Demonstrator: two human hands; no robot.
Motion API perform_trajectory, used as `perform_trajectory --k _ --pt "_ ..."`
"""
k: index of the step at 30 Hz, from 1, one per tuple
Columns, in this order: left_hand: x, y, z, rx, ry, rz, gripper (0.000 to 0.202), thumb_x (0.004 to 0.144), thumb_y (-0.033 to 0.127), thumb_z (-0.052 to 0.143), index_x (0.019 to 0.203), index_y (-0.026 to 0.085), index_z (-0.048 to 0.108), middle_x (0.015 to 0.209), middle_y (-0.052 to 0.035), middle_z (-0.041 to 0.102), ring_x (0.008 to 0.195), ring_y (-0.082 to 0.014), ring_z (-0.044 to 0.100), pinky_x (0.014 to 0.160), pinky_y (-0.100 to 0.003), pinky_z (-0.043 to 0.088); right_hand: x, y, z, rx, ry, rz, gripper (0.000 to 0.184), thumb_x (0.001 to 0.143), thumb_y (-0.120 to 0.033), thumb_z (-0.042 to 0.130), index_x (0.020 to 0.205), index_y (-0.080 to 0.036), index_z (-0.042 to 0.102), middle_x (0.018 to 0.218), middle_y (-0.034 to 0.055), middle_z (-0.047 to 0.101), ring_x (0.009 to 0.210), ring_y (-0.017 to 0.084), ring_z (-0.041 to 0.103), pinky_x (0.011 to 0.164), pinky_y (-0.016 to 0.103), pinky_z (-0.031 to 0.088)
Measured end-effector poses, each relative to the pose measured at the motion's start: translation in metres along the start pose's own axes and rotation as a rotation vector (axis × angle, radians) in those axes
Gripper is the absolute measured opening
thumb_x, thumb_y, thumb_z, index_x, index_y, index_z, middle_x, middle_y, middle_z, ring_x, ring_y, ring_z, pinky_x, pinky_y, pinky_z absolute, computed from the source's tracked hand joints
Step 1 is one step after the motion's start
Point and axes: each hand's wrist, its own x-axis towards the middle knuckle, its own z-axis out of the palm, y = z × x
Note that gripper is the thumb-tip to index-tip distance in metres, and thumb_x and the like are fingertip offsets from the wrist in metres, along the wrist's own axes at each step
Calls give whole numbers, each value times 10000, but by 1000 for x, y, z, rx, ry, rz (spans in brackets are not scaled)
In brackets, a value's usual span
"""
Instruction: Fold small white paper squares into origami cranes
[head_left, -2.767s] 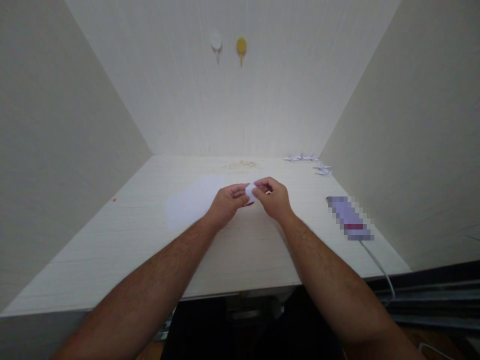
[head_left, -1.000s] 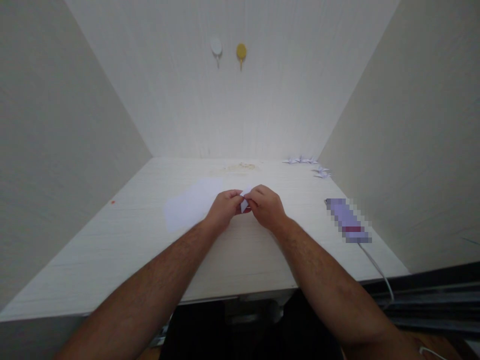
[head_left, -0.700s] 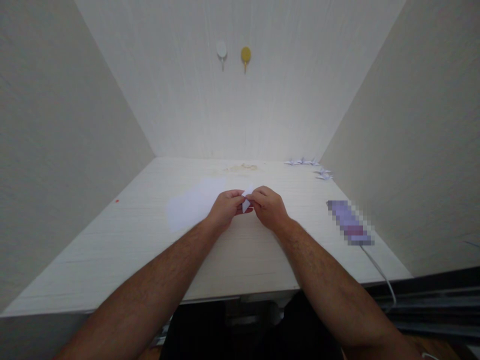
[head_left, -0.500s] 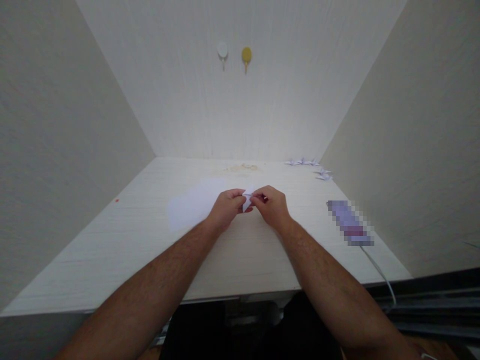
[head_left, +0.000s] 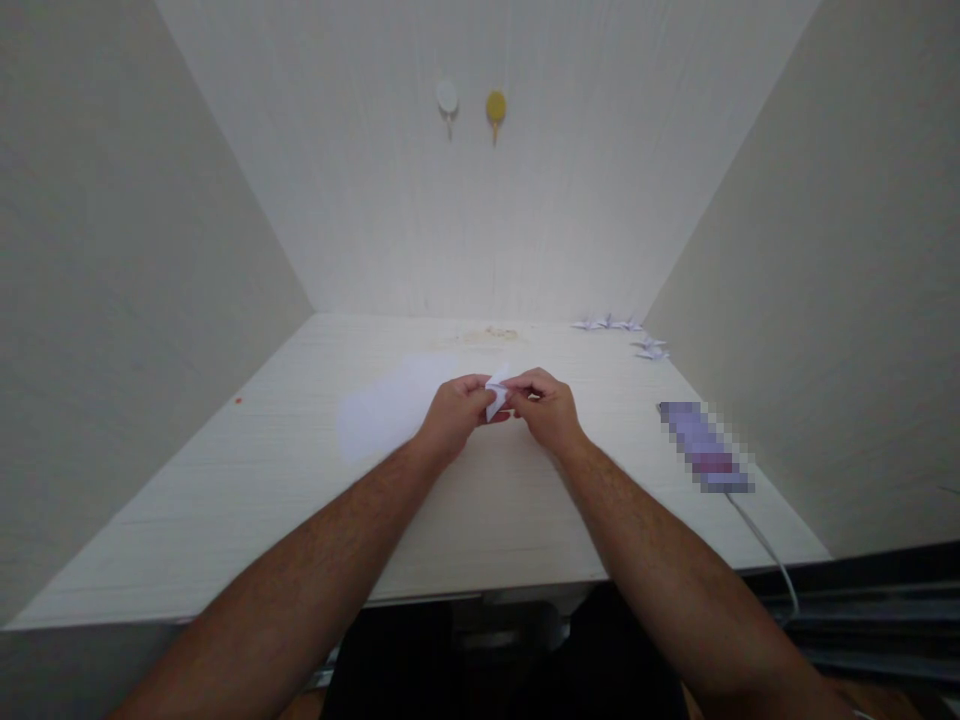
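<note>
Over the middle of the table a small piece of folded white paper is held up between my two hands. My left hand pinches its left side, with the thumb on the near face and fingers behind. On the right edge of the paper, the thumb and forefinger of my right hand are closed. The fingers partly cover the paper, so its exact folds cannot be made out. White paper sheets lie flat on the table, left of and beyond my left hand.
Several small folded paper cranes stand at the table's back right corner. A pixelated, phone-like flat object with a white cable lies at the right. A white hook and a yellow hook are on the back wall.
My right hand has shifted slightly and its fingers have changed their bend at the paper's edge. The left hand keeps its pinch. The whole view has moved a little.
</note>
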Motion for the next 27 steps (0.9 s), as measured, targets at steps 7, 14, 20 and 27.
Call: perform_trajectory --k 7,14,20,27 --pt "0 1 -1 -83 -5 -60 148 637 174 664 773 114 660 700 -53 674 624 -145 646 719 -353 578 -1 -4 -2 -113 -16 -318 191 762 -83 603 790 -224 729 745 7 603 715 123 579 649 263 481" --pt "1 -1 -2 -101 -19 -42 193 645 263 733 742 113 660 689 -50 665 625 -129 631 668 -285 549 -4 -4 -5 -320 -72 -393 207 823 -98 555 846 -224 718 821 21 587 757 129 579 675 269 490" --pt "1 1 -2 -91 -8 -23 184 620 199 707 774 110 659 688 -54 677 623 -140 638 682 -298 538 -5 -5 -4 -336 -98 -397 197 829 -131 545 868 -222 715 847 35 605 781 133 588 683 267 502" --pt "2 3 -3 26 49 133 268 684 271 698 904 135 631 742 -36 695 662 -132 626 685 -273 495 0 -16 -2 79 23 225 192 753 -347 639 823 -169 619 614 -20 600 483 108 527 430 233 469"
